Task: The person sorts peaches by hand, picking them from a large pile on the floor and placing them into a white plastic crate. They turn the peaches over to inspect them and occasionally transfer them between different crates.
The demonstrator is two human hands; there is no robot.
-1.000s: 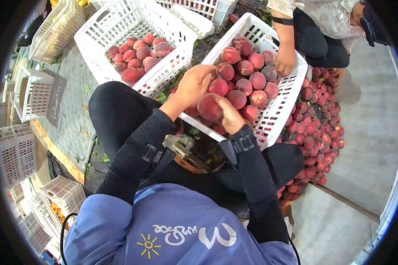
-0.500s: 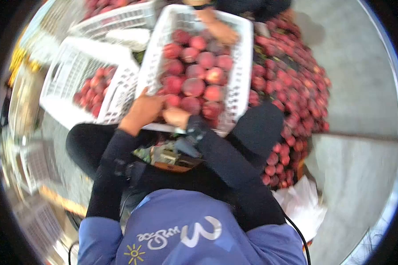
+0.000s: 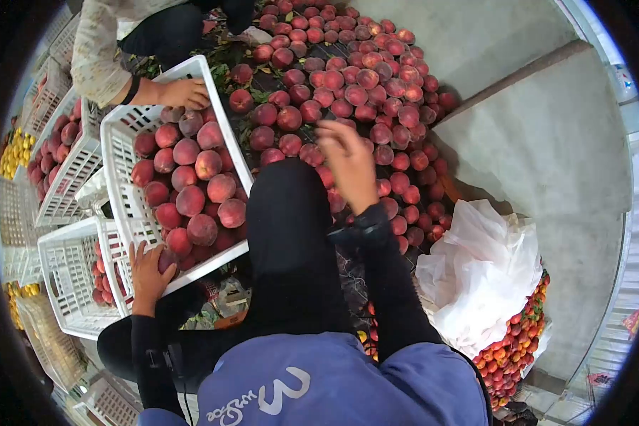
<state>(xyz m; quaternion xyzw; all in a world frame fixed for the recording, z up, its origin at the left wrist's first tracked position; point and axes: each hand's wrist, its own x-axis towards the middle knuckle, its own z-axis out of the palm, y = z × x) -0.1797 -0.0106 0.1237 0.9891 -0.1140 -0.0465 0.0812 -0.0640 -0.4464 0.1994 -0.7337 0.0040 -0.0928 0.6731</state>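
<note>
Inside the white crate (image 3: 233, 145) are many red peaches (image 3: 190, 201). At its near left corner my left hand (image 3: 148, 278) has fingers and thumb around a dark peach (image 3: 167, 261). My right hand (image 3: 349, 165) hovers over the large peach pile (image 3: 366, 78) on the ground, right of my raised knee; its fingers are apart and nothing shows in them. A co-worker's hand (image 3: 183, 94) rests on the crate's far rim, at the peaches.
More white crates with fruit stand at the left, one of them (image 3: 71, 245) against the main crate. White plastic bags (image 3: 481, 273) lie at the right, beside smaller orange-red fruit (image 3: 508, 351). Leaves lie among the peaches. Concrete floor (image 3: 539, 149) spans the right side.
The view has swung right. My right hand has left the crate and moved over the pile. My left hand is now around a peach at the crate's corner. The co-worker's hand remains at the far end.
</note>
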